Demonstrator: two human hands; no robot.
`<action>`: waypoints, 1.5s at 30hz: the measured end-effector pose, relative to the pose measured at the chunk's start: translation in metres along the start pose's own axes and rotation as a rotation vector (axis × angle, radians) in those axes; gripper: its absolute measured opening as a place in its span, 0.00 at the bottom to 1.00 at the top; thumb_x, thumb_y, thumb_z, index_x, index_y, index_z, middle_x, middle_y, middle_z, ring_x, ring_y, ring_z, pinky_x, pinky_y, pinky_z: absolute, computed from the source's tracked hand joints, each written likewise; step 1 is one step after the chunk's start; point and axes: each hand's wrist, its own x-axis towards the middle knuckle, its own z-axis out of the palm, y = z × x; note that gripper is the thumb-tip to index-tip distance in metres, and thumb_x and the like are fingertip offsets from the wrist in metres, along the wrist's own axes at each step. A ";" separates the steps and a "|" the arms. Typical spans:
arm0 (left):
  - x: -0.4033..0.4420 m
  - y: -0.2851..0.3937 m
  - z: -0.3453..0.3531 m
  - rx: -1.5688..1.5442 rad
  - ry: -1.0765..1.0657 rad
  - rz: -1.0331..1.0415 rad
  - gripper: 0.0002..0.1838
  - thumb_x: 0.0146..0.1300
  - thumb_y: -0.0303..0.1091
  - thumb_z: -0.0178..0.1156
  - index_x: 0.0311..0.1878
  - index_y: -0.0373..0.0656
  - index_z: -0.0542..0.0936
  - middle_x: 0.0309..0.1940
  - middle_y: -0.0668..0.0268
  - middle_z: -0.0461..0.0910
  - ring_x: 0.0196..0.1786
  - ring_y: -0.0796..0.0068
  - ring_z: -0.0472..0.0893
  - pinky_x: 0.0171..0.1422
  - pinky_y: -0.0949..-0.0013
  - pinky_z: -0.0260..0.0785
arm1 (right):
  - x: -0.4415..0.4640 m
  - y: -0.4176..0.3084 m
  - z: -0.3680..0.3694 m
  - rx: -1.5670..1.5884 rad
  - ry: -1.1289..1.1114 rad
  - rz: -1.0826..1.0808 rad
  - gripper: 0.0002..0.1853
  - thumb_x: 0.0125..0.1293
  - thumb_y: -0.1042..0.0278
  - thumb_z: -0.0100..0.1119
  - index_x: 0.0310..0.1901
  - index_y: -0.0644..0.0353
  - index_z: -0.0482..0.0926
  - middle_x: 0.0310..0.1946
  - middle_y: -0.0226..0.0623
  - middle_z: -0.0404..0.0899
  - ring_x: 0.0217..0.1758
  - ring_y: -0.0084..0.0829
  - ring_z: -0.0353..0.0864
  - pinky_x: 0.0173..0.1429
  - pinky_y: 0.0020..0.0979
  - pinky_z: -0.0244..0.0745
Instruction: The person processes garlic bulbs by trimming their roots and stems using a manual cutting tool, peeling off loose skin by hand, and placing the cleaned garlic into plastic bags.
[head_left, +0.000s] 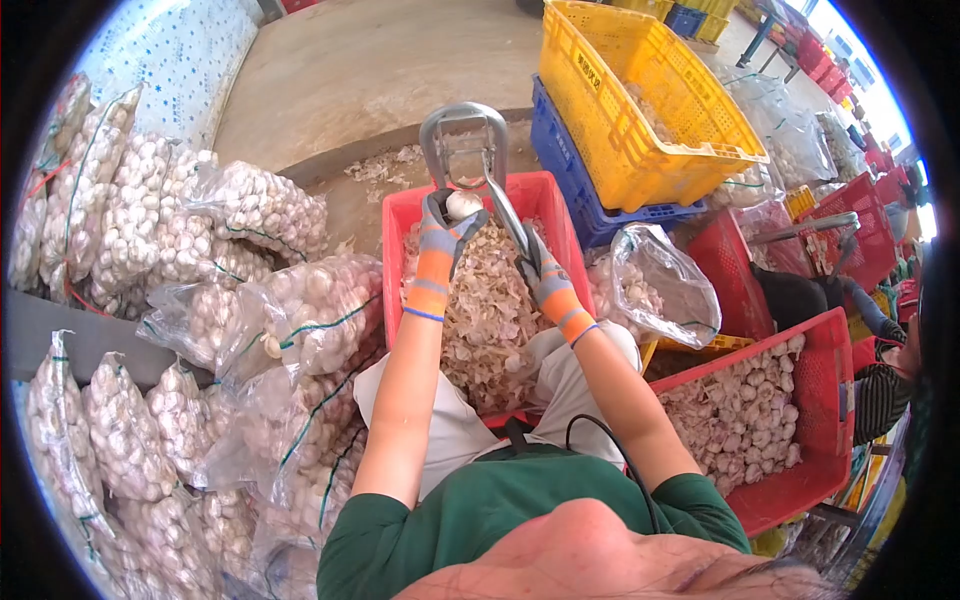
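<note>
My left hand (447,235), in a grey and orange glove, is closed around a whitish garlic bulb (463,204). My right hand (548,275), gloved the same way, grips the long handle (508,212) of a metal cutter. The cutter's curved metal frame (434,135) stands at the far end of a red crate (395,225), just beyond the bulb. Dry garlic skins and trimmings (487,310) fill the crate between my knees. My fingertips on the handle are partly hidden.
Clear bags of garlic (130,215) are piled on my left. To the right is a red crate of garlic bulbs (740,410), near an open plastic bag (665,280). A yellow crate (650,140) rests on a blue crate (565,140). Another person (880,370) is at the right edge.
</note>
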 end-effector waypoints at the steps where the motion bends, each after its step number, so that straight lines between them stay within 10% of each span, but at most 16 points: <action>1: -0.006 0.006 0.000 0.019 -0.037 -0.021 0.23 0.52 0.18 0.60 0.51 0.40 0.65 0.46 0.58 0.73 0.44 0.66 0.78 0.48 0.64 0.78 | -0.002 0.002 0.001 0.007 0.002 0.002 0.30 0.63 0.75 0.53 0.67 0.54 0.57 0.58 0.48 0.68 0.62 0.40 0.68 0.61 0.31 0.62; 4: -0.017 0.000 -0.002 0.252 -0.092 0.153 0.31 0.47 0.16 0.65 0.55 0.42 0.65 0.50 0.61 0.71 0.48 0.70 0.76 0.52 0.67 0.76 | -0.007 0.002 0.001 0.048 0.026 -0.010 0.32 0.63 0.65 0.53 0.68 0.43 0.54 0.53 0.51 0.71 0.56 0.51 0.70 0.57 0.41 0.66; 9: -0.047 -0.002 0.003 0.318 -0.202 0.325 0.40 0.44 0.17 0.67 0.62 0.46 0.62 0.54 0.63 0.70 0.51 0.70 0.75 0.53 0.65 0.75 | -0.012 -0.006 -0.012 -0.062 0.341 -0.280 0.24 0.64 0.60 0.55 0.59 0.63 0.67 0.47 0.42 0.75 0.47 0.35 0.77 0.51 0.31 0.72; 12: -0.075 0.000 0.021 -0.063 -0.195 0.022 0.36 0.45 0.22 0.70 0.58 0.40 0.64 0.56 0.63 0.67 0.55 0.71 0.71 0.56 0.67 0.73 | -0.021 -0.022 -0.025 0.886 -0.188 0.096 0.32 0.65 0.39 0.44 0.58 0.59 0.69 0.44 0.38 0.77 0.42 0.31 0.79 0.45 0.27 0.73; 16: -0.093 -0.036 0.025 0.125 -0.282 0.153 0.29 0.50 0.26 0.68 0.54 0.39 0.65 0.48 0.63 0.71 0.52 0.72 0.73 0.55 0.70 0.71 | -0.019 -0.035 -0.020 1.042 -0.480 0.479 0.43 0.57 0.22 0.31 0.52 0.56 0.72 0.37 0.33 0.78 0.31 0.27 0.78 0.35 0.26 0.73; 20: -0.092 -0.057 0.014 0.772 -0.173 0.441 0.21 0.59 0.32 0.61 0.52 0.37 0.65 0.48 0.62 0.71 0.46 0.75 0.73 0.50 0.76 0.69 | -0.017 -0.020 -0.023 1.000 -0.319 0.460 0.25 0.63 0.39 0.49 0.49 0.52 0.73 0.29 0.25 0.76 0.25 0.20 0.75 0.25 0.21 0.68; 24: -0.113 -0.069 0.024 0.188 -0.051 0.193 0.17 0.65 0.35 0.55 0.54 0.39 0.67 0.44 0.67 0.74 0.45 0.74 0.75 0.49 0.75 0.70 | -0.019 -0.014 -0.022 0.831 -0.154 0.405 0.11 0.62 0.55 0.59 0.39 0.52 0.75 0.19 0.18 0.66 0.17 0.14 0.64 0.19 0.19 0.55; 25: -0.111 -0.064 0.015 -0.199 -0.044 -0.135 0.17 0.67 0.37 0.51 0.56 0.40 0.67 0.45 0.68 0.72 0.46 0.77 0.73 0.52 0.72 0.68 | -0.021 -0.029 -0.025 0.925 -0.141 0.423 0.08 0.62 0.60 0.60 0.35 0.53 0.75 0.19 0.19 0.67 0.15 0.14 0.61 0.18 0.19 0.52; 29: -0.116 -0.052 0.018 -0.027 -0.188 -0.200 0.22 0.65 0.53 0.49 0.52 0.47 0.69 0.39 0.69 0.73 0.34 0.81 0.72 0.31 0.77 0.67 | -0.021 -0.036 -0.017 0.937 -0.023 0.389 0.08 0.64 0.61 0.58 0.36 0.56 0.75 0.20 0.22 0.69 0.15 0.14 0.61 0.18 0.19 0.54; 32: -0.113 -0.048 0.021 -0.176 -0.048 -0.248 0.22 0.65 0.55 0.47 0.51 0.48 0.70 0.37 0.68 0.73 0.33 0.79 0.72 0.31 0.75 0.67 | -0.013 -0.031 -0.022 1.150 0.109 0.400 0.07 0.65 0.63 0.56 0.37 0.57 0.75 0.22 0.25 0.70 0.18 0.16 0.63 0.20 0.19 0.58; 35: -0.112 -0.044 0.021 -0.229 -0.043 -0.260 0.22 0.67 0.56 0.43 0.49 0.48 0.70 0.38 0.67 0.74 0.35 0.78 0.73 0.37 0.74 0.68 | 0.002 0.060 0.008 1.156 -0.276 0.275 0.14 0.65 0.60 0.55 0.46 0.59 0.73 0.32 0.30 0.74 0.30 0.20 0.72 0.34 0.21 0.69; 38: -0.118 -0.038 0.035 -0.244 -0.042 -0.224 0.22 0.66 0.56 0.44 0.48 0.48 0.70 0.38 0.68 0.74 0.38 0.79 0.72 0.41 0.74 0.67 | -0.028 -0.028 -0.001 0.707 -0.130 0.223 0.18 0.64 0.70 0.56 0.54 0.62 0.69 0.42 0.34 0.77 0.42 0.22 0.76 0.48 0.25 0.71; 43: -0.121 -0.054 0.011 -0.195 -0.154 -0.354 0.21 0.67 0.54 0.45 0.49 0.47 0.72 0.39 0.70 0.74 0.39 0.79 0.72 0.44 0.74 0.66 | -0.023 -0.001 0.001 0.232 -0.016 0.008 0.10 0.64 0.71 0.55 0.46 0.63 0.75 0.36 0.32 0.79 0.38 0.23 0.77 0.44 0.25 0.72; 45: -0.115 -0.051 0.007 -0.301 -0.300 -0.393 0.20 0.67 0.51 0.47 0.53 0.48 0.70 0.40 0.69 0.75 0.40 0.78 0.74 0.44 0.73 0.68 | -0.021 -0.001 0.003 0.640 -0.010 0.133 0.10 0.65 0.71 0.54 0.46 0.63 0.75 0.36 0.33 0.79 0.35 0.23 0.77 0.41 0.24 0.73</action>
